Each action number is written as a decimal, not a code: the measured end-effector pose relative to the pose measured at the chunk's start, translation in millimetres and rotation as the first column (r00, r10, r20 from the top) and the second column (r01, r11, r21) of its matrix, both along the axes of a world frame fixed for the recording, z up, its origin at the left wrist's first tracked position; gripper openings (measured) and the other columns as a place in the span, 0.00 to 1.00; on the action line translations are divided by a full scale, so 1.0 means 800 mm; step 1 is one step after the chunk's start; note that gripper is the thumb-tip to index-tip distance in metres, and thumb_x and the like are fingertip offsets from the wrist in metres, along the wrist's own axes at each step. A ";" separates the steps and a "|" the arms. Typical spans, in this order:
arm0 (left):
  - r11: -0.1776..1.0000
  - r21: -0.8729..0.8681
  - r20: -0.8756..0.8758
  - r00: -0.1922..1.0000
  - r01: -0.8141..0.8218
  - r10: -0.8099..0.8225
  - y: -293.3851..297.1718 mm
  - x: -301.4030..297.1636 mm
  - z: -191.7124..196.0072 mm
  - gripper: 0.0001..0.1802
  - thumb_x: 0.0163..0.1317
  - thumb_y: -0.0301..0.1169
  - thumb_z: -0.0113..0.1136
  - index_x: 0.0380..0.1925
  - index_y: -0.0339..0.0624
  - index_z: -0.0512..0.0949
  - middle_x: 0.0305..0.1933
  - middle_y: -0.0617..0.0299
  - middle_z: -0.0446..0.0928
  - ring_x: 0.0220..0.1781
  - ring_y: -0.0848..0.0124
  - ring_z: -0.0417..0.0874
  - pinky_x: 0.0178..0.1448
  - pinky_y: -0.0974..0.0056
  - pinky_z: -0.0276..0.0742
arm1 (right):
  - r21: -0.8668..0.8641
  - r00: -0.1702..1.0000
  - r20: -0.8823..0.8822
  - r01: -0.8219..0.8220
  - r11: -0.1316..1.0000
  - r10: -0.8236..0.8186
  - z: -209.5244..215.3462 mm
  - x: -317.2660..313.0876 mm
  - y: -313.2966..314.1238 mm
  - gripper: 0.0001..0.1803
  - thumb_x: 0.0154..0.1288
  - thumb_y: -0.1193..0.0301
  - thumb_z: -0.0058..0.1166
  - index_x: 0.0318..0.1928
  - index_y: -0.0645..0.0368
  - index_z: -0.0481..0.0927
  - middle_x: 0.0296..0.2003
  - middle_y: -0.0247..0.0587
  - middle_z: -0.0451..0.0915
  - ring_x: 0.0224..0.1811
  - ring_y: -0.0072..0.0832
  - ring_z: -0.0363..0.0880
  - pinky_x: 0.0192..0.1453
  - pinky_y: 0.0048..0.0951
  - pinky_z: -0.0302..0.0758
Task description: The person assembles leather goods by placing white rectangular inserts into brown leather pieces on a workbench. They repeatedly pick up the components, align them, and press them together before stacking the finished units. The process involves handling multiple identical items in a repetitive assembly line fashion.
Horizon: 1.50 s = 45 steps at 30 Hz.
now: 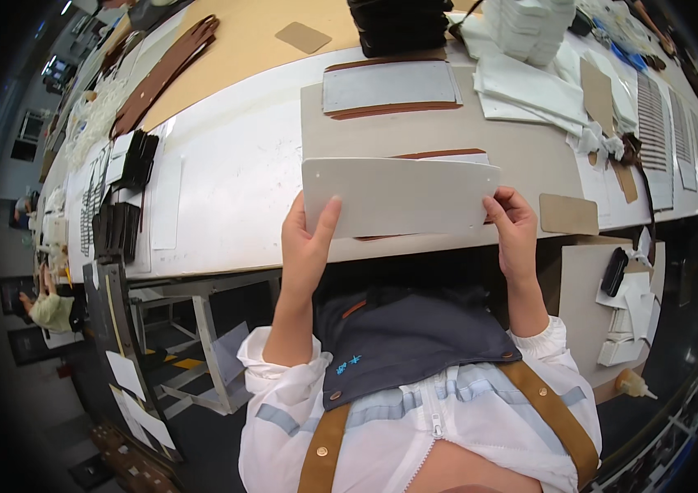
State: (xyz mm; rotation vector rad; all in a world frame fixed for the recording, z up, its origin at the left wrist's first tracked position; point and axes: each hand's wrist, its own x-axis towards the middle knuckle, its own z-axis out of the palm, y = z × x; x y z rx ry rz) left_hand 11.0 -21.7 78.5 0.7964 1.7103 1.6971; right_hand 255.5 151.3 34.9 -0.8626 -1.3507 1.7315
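Between my two hands is a pale grey-white rectangular panel (402, 197) with small holes near its corners. My left hand (309, 226) grips its left end, thumb on the face and fingers behind. At the right end my right hand (512, 222) pinches the edge between thumb and fingers. Behind the panel, a brown-edged piece (447, 154) partly shows; the rest of it is hidden. Farther back on a grey-beige board (521, 144) lies a brown leather-like piece with a grey-white panel (390, 88) on top.
A black stack (400, 29) and white folded material (525, 33) stand at the back. Brown strips (164, 74) and black wallet-like pieces (119, 230) lie on the left. A tan card (569, 214) sits right of my hand. Lower right, a board (575, 279) holds white scraps.
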 end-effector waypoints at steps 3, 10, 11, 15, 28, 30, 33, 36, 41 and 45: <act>0.997 -0.080 0.152 0.988 -0.013 0.025 0.001 0.008 -0.029 0.18 0.77 0.36 0.56 0.55 0.32 0.78 0.52 0.60 0.82 0.55 0.77 0.78 0.62 0.69 0.71 | -0.033 0.993 0.044 0.112 0.993 -0.110 -0.003 0.001 0.001 0.13 0.70 0.75 0.63 0.51 0.66 0.80 0.39 0.35 0.83 0.41 0.18 0.81 0.50 0.22 0.76; 0.970 -0.242 -0.035 0.999 -0.008 -0.001 -0.011 -0.011 -0.094 0.18 0.75 0.31 0.58 0.59 0.34 0.77 0.39 0.67 0.78 0.42 0.80 0.74 0.52 0.71 0.72 | -0.087 0.990 0.099 0.105 0.991 -0.097 -0.024 0.009 0.027 0.14 0.68 0.76 0.64 0.51 0.65 0.77 0.38 0.34 0.82 0.39 0.17 0.80 0.45 0.19 0.76; 0.975 -0.215 -0.039 0.998 -0.048 0.041 -0.001 -0.005 -0.093 0.19 0.74 0.30 0.59 0.62 0.34 0.77 0.37 0.67 0.77 0.40 0.80 0.74 0.50 0.71 0.72 | -0.062 0.987 0.118 0.113 0.992 -0.105 -0.029 0.007 0.032 0.13 0.68 0.76 0.64 0.50 0.65 0.78 0.38 0.34 0.82 0.39 0.17 0.80 0.44 0.18 0.76; 0.960 -0.234 -0.261 0.961 -0.156 0.093 0.024 0.001 -0.082 0.26 0.71 0.27 0.61 0.69 0.40 0.74 0.34 0.66 0.77 0.33 0.79 0.73 0.41 0.71 0.72 | 0.026 0.975 0.174 0.137 0.990 -0.140 -0.044 0.000 0.052 0.11 0.68 0.76 0.64 0.47 0.65 0.79 0.37 0.34 0.82 0.38 0.16 0.79 0.42 0.17 0.76; 0.948 -0.276 -0.451 0.892 -0.157 0.017 0.039 0.002 -0.094 0.14 0.71 0.26 0.61 0.55 0.40 0.84 0.32 0.63 0.75 0.30 0.76 0.72 0.37 0.69 0.71 | 0.252 0.909 0.348 0.147 0.957 -0.232 -0.059 -0.012 0.063 0.11 0.67 0.77 0.64 0.49 0.63 0.82 0.34 0.29 0.80 0.35 0.15 0.75 0.42 0.18 0.76; 0.943 -0.288 -0.469 0.883 -0.165 0.012 0.039 0.001 -0.094 0.14 0.71 0.26 0.61 0.55 0.40 0.84 0.31 0.63 0.75 0.30 0.76 0.72 0.37 0.69 0.71 | 0.273 0.904 0.360 0.133 0.953 -0.230 -0.061 -0.014 0.064 0.11 0.67 0.77 0.63 0.49 0.61 0.83 0.32 0.28 0.79 0.33 0.14 0.75 0.40 0.18 0.75; 0.939 -0.296 -0.478 0.878 -0.176 0.014 0.040 0.001 -0.095 0.14 0.71 0.26 0.61 0.54 0.40 0.85 0.31 0.63 0.75 0.30 0.75 0.72 0.37 0.68 0.71 | 0.295 0.895 0.379 0.122 0.948 -0.233 -0.060 -0.016 0.064 0.11 0.67 0.77 0.63 0.49 0.59 0.85 0.31 0.27 0.79 0.32 0.14 0.74 0.38 0.18 0.74; 0.938 -0.296 -0.488 0.873 -0.180 0.014 0.042 0.001 -0.094 0.14 0.70 0.26 0.61 0.54 0.39 0.85 0.31 0.63 0.75 0.29 0.75 0.72 0.36 0.68 0.71 | 0.297 0.885 0.400 0.120 0.947 -0.237 -0.060 -0.016 0.064 0.10 0.67 0.77 0.63 0.48 0.59 0.87 0.31 0.27 0.79 0.32 0.14 0.74 0.37 0.18 0.74; 0.934 -0.304 -0.508 0.862 -0.186 0.006 0.042 0.002 -0.090 0.13 0.70 0.26 0.62 0.52 0.39 0.85 0.30 0.62 0.75 0.28 0.75 0.71 0.35 0.68 0.71 | 0.317 0.869 0.430 0.110 0.942 -0.246 -0.059 -0.017 0.065 0.10 0.67 0.76 0.63 0.47 0.60 0.87 0.31 0.28 0.79 0.31 0.15 0.74 0.37 0.19 0.74; 0.940 -0.282 -0.525 0.851 -0.194 0.018 0.041 0.002 -0.093 0.12 0.69 0.25 0.63 0.51 0.39 0.86 0.30 0.61 0.76 0.27 0.74 0.72 0.34 0.67 0.71 | 0.339 0.849 0.459 0.107 0.935 -0.263 -0.058 -0.019 0.063 0.10 0.67 0.76 0.63 0.48 0.60 0.87 0.31 0.28 0.79 0.32 0.15 0.73 0.37 0.19 0.74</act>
